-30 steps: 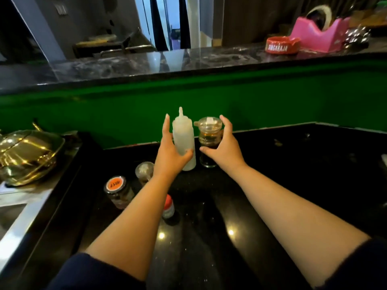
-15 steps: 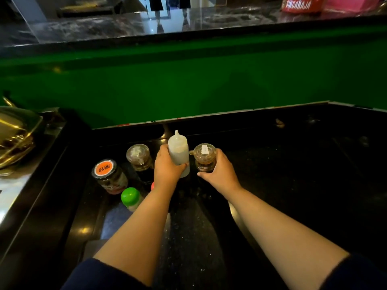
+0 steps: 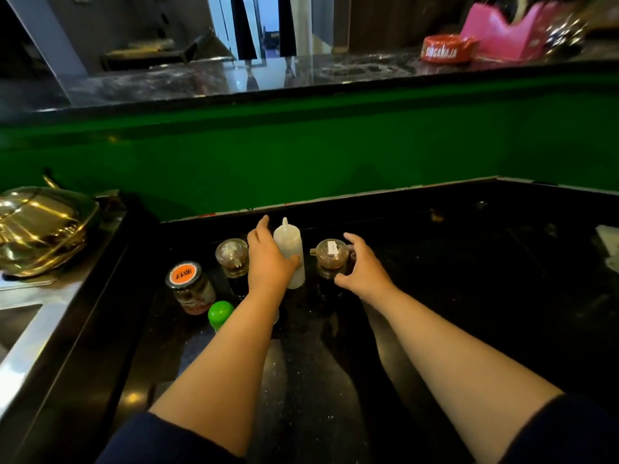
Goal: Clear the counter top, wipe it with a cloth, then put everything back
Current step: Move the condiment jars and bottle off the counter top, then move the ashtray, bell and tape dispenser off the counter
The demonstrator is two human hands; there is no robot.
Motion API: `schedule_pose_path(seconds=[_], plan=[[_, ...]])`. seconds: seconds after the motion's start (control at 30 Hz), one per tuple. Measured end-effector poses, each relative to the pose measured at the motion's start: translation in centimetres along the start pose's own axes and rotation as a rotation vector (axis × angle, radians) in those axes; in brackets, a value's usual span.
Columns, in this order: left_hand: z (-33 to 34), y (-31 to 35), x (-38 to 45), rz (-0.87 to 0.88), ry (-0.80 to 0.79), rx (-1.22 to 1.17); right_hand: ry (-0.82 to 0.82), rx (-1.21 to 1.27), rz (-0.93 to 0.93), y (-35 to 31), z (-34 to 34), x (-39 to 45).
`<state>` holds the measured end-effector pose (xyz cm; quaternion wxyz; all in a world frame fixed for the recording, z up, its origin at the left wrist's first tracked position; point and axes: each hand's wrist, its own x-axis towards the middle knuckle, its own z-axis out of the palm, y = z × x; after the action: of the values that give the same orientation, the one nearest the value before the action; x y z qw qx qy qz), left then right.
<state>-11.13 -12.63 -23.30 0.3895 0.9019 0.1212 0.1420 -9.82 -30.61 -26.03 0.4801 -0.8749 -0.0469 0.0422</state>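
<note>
On the black counter top (image 3: 469,296), near the green back wall, stands a white squeeze bottle (image 3: 290,252). My left hand (image 3: 268,266) is wrapped around it, thumb across its front. Just to its right a glass sauce dispenser (image 3: 331,259) with dark liquid stands on the counter. My right hand (image 3: 366,267) is beside that dispenser with the fingers spread and a small gap to the glass. Left of my left hand are a second glass dispenser (image 3: 232,259), a jar with an orange lid (image 3: 187,286) and a green-capped bottle (image 3: 220,313).
A golden pot lid (image 3: 43,229) rests on the steel sink unit (image 3: 30,333) at the left. A raised marble ledge (image 3: 335,72) behind the green wall carries a red ashtray (image 3: 443,48) and a pink tape dispenser (image 3: 502,31). Something pale (image 3: 608,242) lies at the right edge.
The bottle and the dispenser now stand a little farther apart on the counter. My right hand has let go of the dispenser and spread its fingers. My left hand still holds the bottle.
</note>
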Motion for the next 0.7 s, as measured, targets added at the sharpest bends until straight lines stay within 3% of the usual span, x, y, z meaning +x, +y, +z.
schedule_pose_path(seconds=[0.2, 0.47, 0.7], plan=[[-2.2, 5.2, 0.7, 0.241, 0.077, 0.127, 0.179, -0.124, -0.088, -3.9, -5.9, -0.1], [-1.7, 15.7, 4.8, 0.594, 0.065, 0.212, 0.318, -0.225, -0.17, -7.3, -16.2, 2.6], [2.3, 25.6, 12.0, 0.721, 0.062, 0.236, 0.456, -0.304, -0.219, -7.4, -26.6, 9.7]])
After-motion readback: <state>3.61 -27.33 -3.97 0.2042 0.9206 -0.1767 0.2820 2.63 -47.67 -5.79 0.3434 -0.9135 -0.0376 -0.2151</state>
